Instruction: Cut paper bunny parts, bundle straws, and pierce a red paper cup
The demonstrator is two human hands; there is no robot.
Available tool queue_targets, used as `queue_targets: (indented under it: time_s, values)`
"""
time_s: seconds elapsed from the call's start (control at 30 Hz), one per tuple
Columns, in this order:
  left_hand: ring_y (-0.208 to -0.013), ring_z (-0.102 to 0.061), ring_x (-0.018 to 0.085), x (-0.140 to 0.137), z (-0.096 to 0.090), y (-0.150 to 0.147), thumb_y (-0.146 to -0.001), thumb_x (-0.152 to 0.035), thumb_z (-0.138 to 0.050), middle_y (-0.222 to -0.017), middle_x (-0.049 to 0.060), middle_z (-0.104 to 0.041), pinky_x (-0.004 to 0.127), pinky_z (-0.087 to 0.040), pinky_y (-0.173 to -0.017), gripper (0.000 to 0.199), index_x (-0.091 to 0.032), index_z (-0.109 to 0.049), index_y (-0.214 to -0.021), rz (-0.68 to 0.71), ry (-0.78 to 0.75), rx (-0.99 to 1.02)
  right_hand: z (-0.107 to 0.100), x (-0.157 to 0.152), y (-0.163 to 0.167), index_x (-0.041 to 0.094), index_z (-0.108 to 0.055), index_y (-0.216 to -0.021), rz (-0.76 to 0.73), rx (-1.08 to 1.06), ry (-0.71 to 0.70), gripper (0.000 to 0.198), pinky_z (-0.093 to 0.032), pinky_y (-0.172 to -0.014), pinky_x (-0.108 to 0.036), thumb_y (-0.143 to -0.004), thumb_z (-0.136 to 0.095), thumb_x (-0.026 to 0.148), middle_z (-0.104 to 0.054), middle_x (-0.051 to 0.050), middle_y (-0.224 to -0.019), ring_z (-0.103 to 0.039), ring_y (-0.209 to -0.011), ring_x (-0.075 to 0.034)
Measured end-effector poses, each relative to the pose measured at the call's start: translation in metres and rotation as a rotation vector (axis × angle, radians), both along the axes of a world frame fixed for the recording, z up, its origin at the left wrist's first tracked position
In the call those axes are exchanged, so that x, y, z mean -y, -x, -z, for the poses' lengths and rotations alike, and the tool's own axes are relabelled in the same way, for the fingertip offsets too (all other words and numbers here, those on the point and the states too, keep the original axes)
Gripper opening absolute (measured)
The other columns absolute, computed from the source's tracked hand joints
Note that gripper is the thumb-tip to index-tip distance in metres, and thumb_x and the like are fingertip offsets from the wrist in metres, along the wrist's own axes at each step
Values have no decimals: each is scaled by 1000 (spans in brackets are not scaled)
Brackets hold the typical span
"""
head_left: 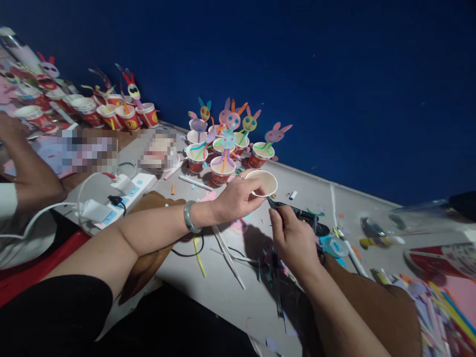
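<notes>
My left hand, with a jade-coloured bangle at the wrist, is closed on the rim of a paper cup. The cup is tilted so that its pale inside faces me. My right hand is wrapped round a black tool that looks like a glue gun, partly hidden by the fingers. Its narrow tip is close to the cup's near side; whether it touches I cannot tell. Just beyond my left hand, red-printed paper cups stand in a group with coloured paper rabbit figures in them.
A power strip with white plugs lies to the left. Another person's arm rests beyond it, near more decorated cups. Tape, coloured paper strips and a red cup lie right. A blue wall rises behind.
</notes>
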State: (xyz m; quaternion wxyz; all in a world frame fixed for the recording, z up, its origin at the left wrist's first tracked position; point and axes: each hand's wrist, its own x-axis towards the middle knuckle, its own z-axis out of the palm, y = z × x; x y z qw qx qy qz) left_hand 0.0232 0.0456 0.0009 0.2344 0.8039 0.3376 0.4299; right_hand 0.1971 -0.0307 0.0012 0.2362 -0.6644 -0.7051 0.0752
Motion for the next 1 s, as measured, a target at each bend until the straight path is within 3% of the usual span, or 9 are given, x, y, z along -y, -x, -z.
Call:
queue_targets:
  time_s: [0.1,0.23,0.3,0.47,0.53,0.6,0.8,0.9,1.0]
  values:
    - [-89,-62,20,-1,0,1,-85,-19,-58,-75,3,-64,35,-54,-80,8,-20,-58,-77,11,-53,0,-4,-3,-1,24,-46,-73,-92,-368,140,38,-30,-53,-26,-97,-42,53,-42,4,-52,-39,-48,-14]
    - [-98,-62,22,-2,0,1,-85,-18,-57,-76,4,-66,37,-55,-82,9,-21,-58,-76,3,-68,-4,-4,-6,-1,25,-39,-68,-162,-688,313,45,-31,-48,-26,-98,-40,59,-37,6,-51,-33,-45,-12]
    - [-100,-62,23,-2,1,0,-85,-18,-57,-76,4,-66,38,-55,-83,9,-21,-58,-76,7,-79,-2,-1,-6,-1,25,-40,-69,-157,-623,264,45,-30,-49,-25,-98,-40,59,-38,6,-51,-34,-46,-12]
    - [-101,-62,24,-3,3,1,-86,-18,-57,-76,5,-66,37,-54,-81,10,-20,-58,-76,21,-95,-4,7,-2,1,20,-54,-80,40,15,-65,37,-16,-51,-26,-98,-41,50,-47,2,-56,-35,-47,-12]
    - [-103,-62,25,-3,3,1,-85,-17,-57,-76,6,-67,37,-54,-81,10,-20,-58,-76,15,-96,-12,8,0,2,19,-56,-82,80,137,-117,38,-12,-52,-27,-98,-40,49,-51,0,-59,-33,-47,-11]
    - [-103,-62,25,-2,3,1,-85,-18,-57,-77,6,-67,37,-54,-81,10,-20,-58,-76,16,-98,-19,6,0,2,19,-55,-80,58,73,-86,38,-15,-51,-26,-98,-41,51,-50,0,-58,-34,-47,-11]
    - [-104,-63,25,-3,2,1,-84,-18,-58,-75,4,-68,40,-52,-89,9,-21,-59,-76,29,-134,-34,0,-6,-2,25,-39,-69,-183,-659,282,47,-31,-48,-25,-99,-38,60,-39,6,-51,-34,-45,-11]
    - [-101,-64,25,-5,3,1,-84,-18,-57,-73,4,-68,39,-51,-89,9,-21,-59,-76,33,-148,-53,2,-6,-1,24,-42,-69,-153,-547,205,46,-31,-50,-25,-99,-39,59,-42,4,-51,-37,-46,-12]
    - [-103,-63,26,-5,4,2,-84,-17,-58,-73,5,-68,38,-51,-87,8,-20,-59,-76,32,-147,-54,7,-4,0,22,-52,-77,-29,-113,4,40,-24,-51,-25,-100,-39,53,-48,2,-53,-40,-46,-13]
